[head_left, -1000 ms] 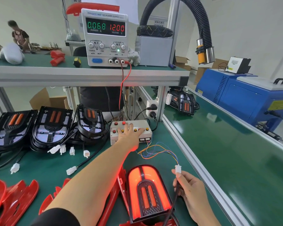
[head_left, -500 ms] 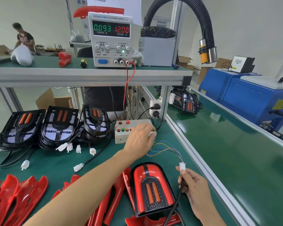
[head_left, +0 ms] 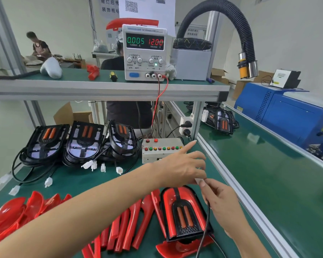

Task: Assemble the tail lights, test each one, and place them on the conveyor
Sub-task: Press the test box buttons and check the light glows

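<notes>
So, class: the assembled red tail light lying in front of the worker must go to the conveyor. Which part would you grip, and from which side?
Probably grip the red tail light across its two long red side edges, coming down from above. It lies flat, lens up, narrow enough to span. Its black cable trails off the near right corner, so avoid that corner.

my tail light (head_left: pixel 183 211) is red with a black centre and orange bars; the surface (head_left: pixel 73 183) is green.
</notes>
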Demonstrator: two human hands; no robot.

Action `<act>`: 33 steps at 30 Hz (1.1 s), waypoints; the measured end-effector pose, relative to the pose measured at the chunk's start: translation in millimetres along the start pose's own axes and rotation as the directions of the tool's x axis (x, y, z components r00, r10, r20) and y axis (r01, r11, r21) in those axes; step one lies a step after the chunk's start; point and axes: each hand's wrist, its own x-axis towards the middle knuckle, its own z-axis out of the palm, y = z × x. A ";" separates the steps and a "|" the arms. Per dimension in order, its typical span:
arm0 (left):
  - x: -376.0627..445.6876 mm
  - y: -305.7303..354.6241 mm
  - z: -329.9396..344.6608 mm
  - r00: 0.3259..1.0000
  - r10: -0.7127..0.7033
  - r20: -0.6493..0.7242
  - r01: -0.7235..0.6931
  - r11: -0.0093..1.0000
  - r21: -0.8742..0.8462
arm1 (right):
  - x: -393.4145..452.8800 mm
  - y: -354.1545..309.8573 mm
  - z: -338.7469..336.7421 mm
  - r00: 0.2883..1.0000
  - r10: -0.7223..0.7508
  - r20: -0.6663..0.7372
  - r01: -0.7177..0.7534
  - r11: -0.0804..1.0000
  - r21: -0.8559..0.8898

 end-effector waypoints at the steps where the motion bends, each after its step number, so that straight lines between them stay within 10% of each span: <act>1: -1.0 -3.1 -3.1 1.000 0.011 0.022 -0.011 1.000 -0.012 | -0.6 -3.2 0.5 1.000 -0.010 0.004 0.010 1.000 -0.028; 33: -33.1 -27.4 1.7 0.999 0.031 -0.016 -0.034 0.975 -0.220 | -19.9 -16.4 -10.3 0.996 0.071 0.047 -0.061 0.980 -0.189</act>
